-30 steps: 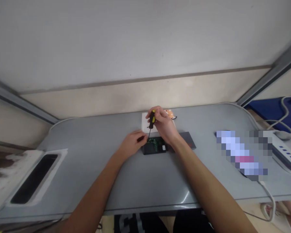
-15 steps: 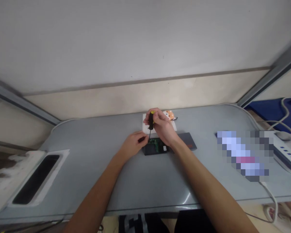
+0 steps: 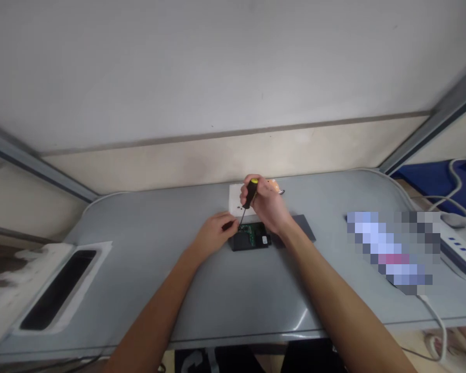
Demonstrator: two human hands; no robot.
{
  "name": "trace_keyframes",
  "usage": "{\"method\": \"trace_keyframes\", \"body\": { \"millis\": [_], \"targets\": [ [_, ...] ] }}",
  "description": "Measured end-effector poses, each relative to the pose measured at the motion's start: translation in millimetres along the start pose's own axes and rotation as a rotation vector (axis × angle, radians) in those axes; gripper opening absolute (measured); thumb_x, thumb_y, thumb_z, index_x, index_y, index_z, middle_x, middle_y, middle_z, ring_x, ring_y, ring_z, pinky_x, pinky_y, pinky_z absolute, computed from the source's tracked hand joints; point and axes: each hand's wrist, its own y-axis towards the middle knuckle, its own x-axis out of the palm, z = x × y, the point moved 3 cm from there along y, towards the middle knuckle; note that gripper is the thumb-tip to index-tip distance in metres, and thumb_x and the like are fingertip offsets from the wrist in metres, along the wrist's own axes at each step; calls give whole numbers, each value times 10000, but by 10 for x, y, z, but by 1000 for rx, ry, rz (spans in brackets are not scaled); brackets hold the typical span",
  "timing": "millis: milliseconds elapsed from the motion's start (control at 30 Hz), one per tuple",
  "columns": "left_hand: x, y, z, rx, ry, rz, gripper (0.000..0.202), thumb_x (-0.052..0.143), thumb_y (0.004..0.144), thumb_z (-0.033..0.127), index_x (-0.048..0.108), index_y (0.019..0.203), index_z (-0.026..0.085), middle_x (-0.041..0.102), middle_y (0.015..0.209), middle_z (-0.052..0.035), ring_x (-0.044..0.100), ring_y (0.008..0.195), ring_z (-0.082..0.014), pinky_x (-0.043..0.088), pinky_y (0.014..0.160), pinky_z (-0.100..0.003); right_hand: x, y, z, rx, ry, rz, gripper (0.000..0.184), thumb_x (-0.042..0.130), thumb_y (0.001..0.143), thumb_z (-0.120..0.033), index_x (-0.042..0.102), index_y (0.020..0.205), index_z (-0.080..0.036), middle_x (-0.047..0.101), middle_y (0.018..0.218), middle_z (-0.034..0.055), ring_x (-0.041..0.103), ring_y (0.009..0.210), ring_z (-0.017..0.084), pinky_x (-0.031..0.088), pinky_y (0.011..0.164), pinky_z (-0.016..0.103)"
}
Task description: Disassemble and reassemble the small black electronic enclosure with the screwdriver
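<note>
Your right hand [image 3: 267, 206] grips a black-and-yellow, thin-shafted screwdriver [image 3: 250, 195], tip down by the flat black rectangular case [image 3: 241, 242] on the grey desk [image 3: 147, 228]. Your left hand [image 3: 215, 232] is at its corner; I can't tell whether it's pinching.

A grey table [image 3: 147, 223] with rounded far corners carries everything. Taken from the middle of its top, with twelve at the far edge, a white card [image 3: 235, 196] lies flat at twelve o'clock. Toward one o'clock, close to the middle, is an open black casing [image 3: 242, 242]; at two o'clock a dark grey panel [image 3: 305, 227], partly covered. A pixelated device [image 3: 384, 251] sits at three o'clock, with a white power strip [image 3: 460, 254] farther out. Between eight and nine o'clock lies a white sheet [image 3: 88, 280].
</note>
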Motion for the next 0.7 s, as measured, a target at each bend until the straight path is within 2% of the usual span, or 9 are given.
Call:
{"method": "trace_keyframes", "body": {
  "millis": [100, 200, 267, 367, 467, 567, 700],
  "targets": [
    [-3, 0, 11, 6, 1, 12, 301, 528, 1017, 325, 662, 785, 188, 593, 753, 11, 513, 689, -129, 396, 679, -265, 30, -19, 8, -24, 49, 43, 310, 574, 967, -548, 603, 962, -239, 458, 739, 0, 446, 644, 158, 414, 619, 307],
    [-5, 0, 28, 8, 0, 18, 299, 520, 1019, 333, 662, 800, 188, 594, 756, 10, 522, 699, -133, 402, 693, -270, 116, -46, 20, -63, 56, 63, 293, 628, 951, -526, 570, 909, -242, 397, 686, -28, 376, 600, 138, 350, 575, 283],
    [-7, -2, 37, 5, 1, 17, 286, 517, 1016, 328, 660, 811, 189, 592, 756, 10, 526, 703, -135, 403, 699, -272, 151, -59, 20, -73, 44, 69, 304, 671, 933, -512, 539, 876, -245, 416, 682, -33, 382, 599, 133, 337, 575, 276],
    [-11, -7, 41, 0, 13, 12, 285, 511, 1014, 323, 641, 801, 186, 587, 760, 7, 525, 711, -139, 402, 704, -274, 158, -65, 8, -64, -14, 52, 305, 688, 922, -509, 559, 870, -238, 507, 746, -9, 457, 650, 142, 385, 620, 292],
    [-12, -12, 34, -4, 15, 12, 296, 504, 1018, 333, 634, 797, 185, 581, 760, 7, 519, 709, -139, 401, 705, -277, 160, -58, 16, 8, -16, 5, 356, 621, 943, -576, 599, 900, -224, 526, 783, 13, 491, 678, 159, 412, 634, 313],
    [-10, -11, 32, -1, 6, 19, 297, 500, 1022, 339, 635, 806, 186, 580, 764, 8, 524, 711, -138, 403, 707, -276, 172, -53, 32, 21, 37, 23, 396, 567, 956, -629, 583, 962, -233, 477, 728, -8, 443, 629, 151, 372, 593, 304],
    [-8, -11, 33, -10, 17, 18, 289, 509, 1011, 331, 630, 794, 184, 592, 762, 5, 526, 710, -141, 402, 701, -276, 168, -54, 43, -39, 50, 61, 396, 688, 899, -598, 488, 913, -257, 442, 666, -49, 371, 576, 124, 310, 571, 274]
  ]
}}
